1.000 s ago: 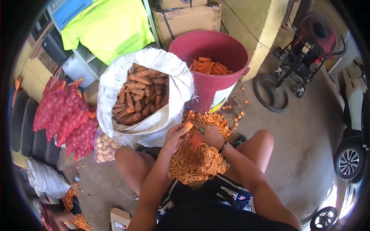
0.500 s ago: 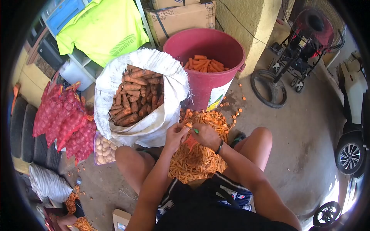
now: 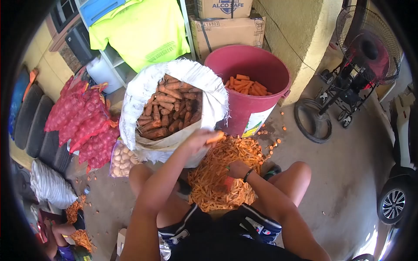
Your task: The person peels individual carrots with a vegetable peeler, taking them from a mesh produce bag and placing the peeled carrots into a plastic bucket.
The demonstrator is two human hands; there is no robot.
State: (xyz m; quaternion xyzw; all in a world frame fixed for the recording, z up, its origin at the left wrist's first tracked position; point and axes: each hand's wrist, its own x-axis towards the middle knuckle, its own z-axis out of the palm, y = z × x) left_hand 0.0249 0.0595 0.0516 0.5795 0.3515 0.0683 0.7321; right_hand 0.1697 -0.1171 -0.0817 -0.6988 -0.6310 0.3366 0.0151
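Observation:
My left hand (image 3: pixel 199 140) holds a peeled orange carrot (image 3: pixel 215 137), in front of the red bin and beside the white sack's rim. Lower and to the right, my right hand (image 3: pixel 238 169) is closed over the heap of carrot peelings (image 3: pixel 222 191); a bit of green shows at its fingers, from a tool mostly hidden. The white sack (image 3: pixel 130 100) stands open, with unpeeled, soil-covered carrots (image 3: pixel 167 108) inside. Peeled carrots (image 3: pixel 248 85) lie in the red bin (image 3: pixel 226 108).
Red net bags of onions (image 3: pixel 80 117) and a bag of potatoes (image 3: pixel 123 161) are at the left. Carrot ends lie on the floor right of the heap. A fan (image 3: pixel 369 48) stands at the right. Another person's leg (image 3: pixel 63 228) shows at the lower left.
My hands have parted. The left one has moved up toward the bin with the carrot, while the right one has dropped a little over the peelings. The camera view has shifted.

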